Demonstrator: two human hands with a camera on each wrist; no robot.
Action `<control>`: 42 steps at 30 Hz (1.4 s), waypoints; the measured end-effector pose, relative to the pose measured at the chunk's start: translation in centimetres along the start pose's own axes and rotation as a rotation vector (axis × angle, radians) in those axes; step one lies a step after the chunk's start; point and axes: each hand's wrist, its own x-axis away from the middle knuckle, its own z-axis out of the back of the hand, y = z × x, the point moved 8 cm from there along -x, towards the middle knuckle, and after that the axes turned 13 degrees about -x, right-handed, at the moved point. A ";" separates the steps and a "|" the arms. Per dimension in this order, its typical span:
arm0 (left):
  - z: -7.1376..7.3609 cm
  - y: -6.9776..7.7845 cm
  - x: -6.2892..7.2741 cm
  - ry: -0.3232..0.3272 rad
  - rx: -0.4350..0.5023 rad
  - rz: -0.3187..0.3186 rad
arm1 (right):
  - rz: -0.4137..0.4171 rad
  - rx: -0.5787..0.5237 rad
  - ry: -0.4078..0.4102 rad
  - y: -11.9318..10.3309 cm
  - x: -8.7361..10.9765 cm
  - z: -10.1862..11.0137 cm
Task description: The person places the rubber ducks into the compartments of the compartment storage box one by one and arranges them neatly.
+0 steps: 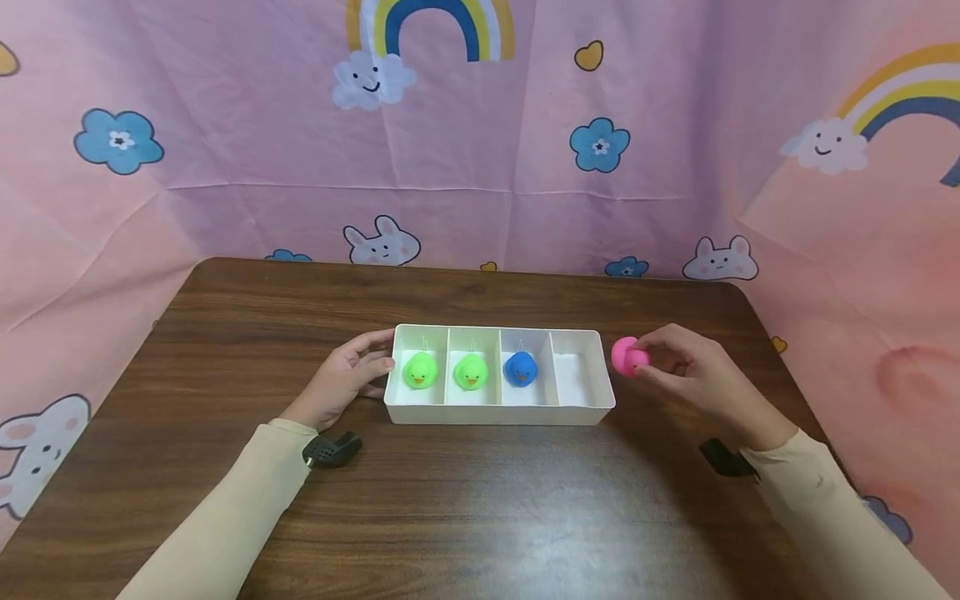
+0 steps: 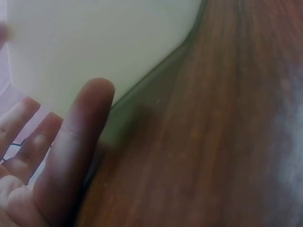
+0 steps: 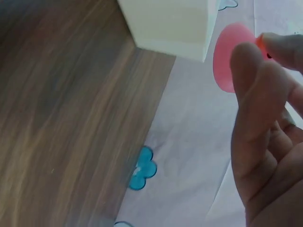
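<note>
A white tray with a row of compartments stands on the table. Two of them hold green toy ducks, another a blue toy duck; the rightmost is bare. My left hand rests against the tray's left end, its thumb along the white wall and the other fingers spread toward the back corner. Just off the tray's right end, my right hand pinches a pink toy duck between thumb and fingertips. From the right wrist, the duck's rounded pink body is partly covered by a finger.
The brown wooden table extends around the tray on all sides. A pink and purple cloth printed with rainbows, bunnies and flowers hangs behind and beside it. Dark cameras are worn at both wrists.
</note>
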 end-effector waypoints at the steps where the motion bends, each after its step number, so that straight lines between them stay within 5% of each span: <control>1: 0.0 0.0 0.0 0.002 0.000 0.001 | 0.007 -0.018 -0.004 -0.2 -0.3 -0.2; 7: 0.1 -0.2 0.1 0.012 0.003 0.010 | 0.045 -0.032 -0.054 -0.8 -1.8 -1.7; 15: 0.1 -0.4 0.2 0.007 0.008 0.001 | -0.039 -0.053 -0.133 -0.7 -2.6 -3.6; 31: 0.0 -0.3 0.1 0.003 0.020 -0.027 | -0.067 0.081 -0.174 0.1 -4.0 -6.1; 42: 0.0 -0.2 -0.1 0.006 0.012 -0.013 | -0.163 0.134 -0.250 1.5 -4.7 -7.7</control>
